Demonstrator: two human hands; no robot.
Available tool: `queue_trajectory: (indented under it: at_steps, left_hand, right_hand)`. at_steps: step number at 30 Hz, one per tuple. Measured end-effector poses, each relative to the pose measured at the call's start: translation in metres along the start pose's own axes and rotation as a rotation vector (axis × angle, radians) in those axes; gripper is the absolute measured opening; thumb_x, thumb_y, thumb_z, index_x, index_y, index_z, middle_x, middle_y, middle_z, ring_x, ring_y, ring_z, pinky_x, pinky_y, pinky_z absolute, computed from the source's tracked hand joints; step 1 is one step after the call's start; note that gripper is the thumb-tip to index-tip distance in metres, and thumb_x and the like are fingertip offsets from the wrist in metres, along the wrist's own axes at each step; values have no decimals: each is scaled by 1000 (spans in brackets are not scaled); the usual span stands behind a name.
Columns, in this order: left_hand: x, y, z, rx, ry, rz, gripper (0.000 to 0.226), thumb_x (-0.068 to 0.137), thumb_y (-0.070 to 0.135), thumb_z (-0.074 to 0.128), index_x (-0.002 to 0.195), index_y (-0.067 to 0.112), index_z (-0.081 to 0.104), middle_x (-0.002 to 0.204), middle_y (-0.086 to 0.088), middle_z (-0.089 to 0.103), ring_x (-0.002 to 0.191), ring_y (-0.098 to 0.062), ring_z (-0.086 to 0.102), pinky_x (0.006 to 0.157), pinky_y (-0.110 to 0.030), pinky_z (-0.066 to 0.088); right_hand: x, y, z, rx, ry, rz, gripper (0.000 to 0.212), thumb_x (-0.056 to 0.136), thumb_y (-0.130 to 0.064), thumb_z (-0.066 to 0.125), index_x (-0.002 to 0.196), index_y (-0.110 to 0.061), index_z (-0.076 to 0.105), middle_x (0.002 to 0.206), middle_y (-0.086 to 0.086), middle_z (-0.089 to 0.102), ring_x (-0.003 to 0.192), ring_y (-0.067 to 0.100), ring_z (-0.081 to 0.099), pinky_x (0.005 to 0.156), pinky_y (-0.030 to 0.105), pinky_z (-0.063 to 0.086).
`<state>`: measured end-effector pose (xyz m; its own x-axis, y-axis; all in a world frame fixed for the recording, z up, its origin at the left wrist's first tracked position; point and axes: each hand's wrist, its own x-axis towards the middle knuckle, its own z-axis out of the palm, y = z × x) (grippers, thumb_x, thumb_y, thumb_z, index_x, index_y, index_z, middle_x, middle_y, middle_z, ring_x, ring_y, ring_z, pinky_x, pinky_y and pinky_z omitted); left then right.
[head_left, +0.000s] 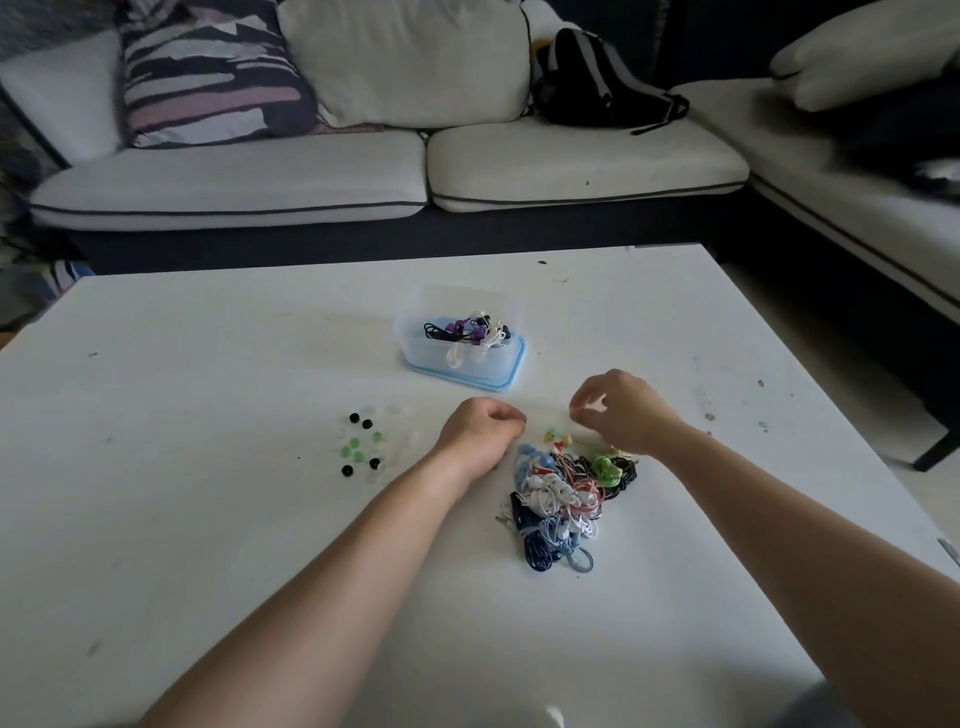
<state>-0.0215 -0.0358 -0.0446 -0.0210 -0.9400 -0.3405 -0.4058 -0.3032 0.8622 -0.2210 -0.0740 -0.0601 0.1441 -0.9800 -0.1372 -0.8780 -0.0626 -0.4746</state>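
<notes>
White table (208, 545) keeps the earphone tangle (561, 493) close, likely for sorting; left hand (480, 434) is fisted, right hand (621, 410) curls as if pinching; I cannot tell what either holds.

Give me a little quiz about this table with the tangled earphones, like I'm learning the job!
1. True or false: the clear box stands farther from the person than the earphone pile.
2. On which side of the left hand do the small loose ear tips lie? A) its left B) its right C) inside the box
3. Fill the gap: the box sits on a ____ lid.

Key: 1 true; 2 A; 3 blue.
</notes>
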Motion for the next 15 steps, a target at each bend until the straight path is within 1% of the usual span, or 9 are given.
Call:
queue_trajectory:
  at_steps: [2, 4, 6, 7, 9, 11, 13, 15]
  left_hand:
    - [0, 2, -2, -25, 26, 3, 13, 91, 18, 61, 100, 18, 70, 80, 4, 64, 73, -18, 59, 68, -28, 51]
    - [-1, 3, -5, -49, 36, 5, 12, 91, 18, 61, 99, 18, 70, 82, 3, 65, 74, -18, 58, 67, -28, 50]
    - [-1, 5, -9, -73, 41, 20, 12, 90, 17, 62, 99, 20, 70, 89, 3, 66, 77, -15, 59, 71, -29, 51]
    - [-2, 7, -12, -75, 45, 37, 14, 90, 16, 63, 101, 21, 69, 94, 5, 67, 81, -14, 60, 76, -29, 51]
    - [-3, 10, -16, -56, 46, 83, 22, 88, 15, 65, 108, 24, 68, 105, 7, 67, 94, -12, 61, 88, -30, 50]
    - [-6, 14, -20, -42, 23, 119, 31, 86, 14, 67, 114, 29, 66, 114, 8, 65, 103, -12, 61, 93, -31, 48]
    - [-10, 18, -24, -119, -28, 113, 36, 87, 9, 62, 115, 31, 65, 118, 4, 65, 107, -14, 62, 93, -35, 50]
    - [-15, 22, -29, -287, -113, 66, 40, 90, 1, 54, 119, 27, 64, 121, -4, 67, 101, -20, 64, 90, -38, 53]
  right_hand:
    - [-1, -5, -10, 215, 44, 22, 8, 94, -24, 65, 94, -21, 72, 96, -7, 70, 89, 12, 62, 74, 24, 44]
    - [-4, -12, -17, 394, 53, 33, 10, 95, -20, 63, 93, -16, 73, 92, -6, 74, 85, 12, 67, 72, 23, 46]
    - [-8, -21, -22, 558, 34, 33, 13, 97, -20, 61, 95, -13, 72, 91, -3, 77, 87, 15, 71, 78, 30, 53]
    - [-10, -26, -24, 633, 24, 32, 14, 98, -21, 60, 97, -12, 71, 91, -2, 77, 88, 17, 72, 82, 35, 54]
    - [-12, -37, -29, 757, 19, 17, 15, 99, -23, 60, 100, -12, 70, 92, 2, 78, 87, 19, 74, 85, 38, 56]
    - [-16, -51, -33, 868, 24, 6, 15, 99, -22, 60, 99, -11, 70, 92, 7, 77, 84, 23, 73, 84, 39, 57]
    - [-21, -67, -35, 995, 8, 6, 15, 98, -20, 62, 98, -8, 69, 92, 12, 76, 80, 26, 71, 80, 38, 59]
    - [-28, -81, -37, 1074, -8, 11, 14, 97, -19, 63, 97, -6, 69, 89, 13, 75, 77, 27, 69, 74, 38, 57]
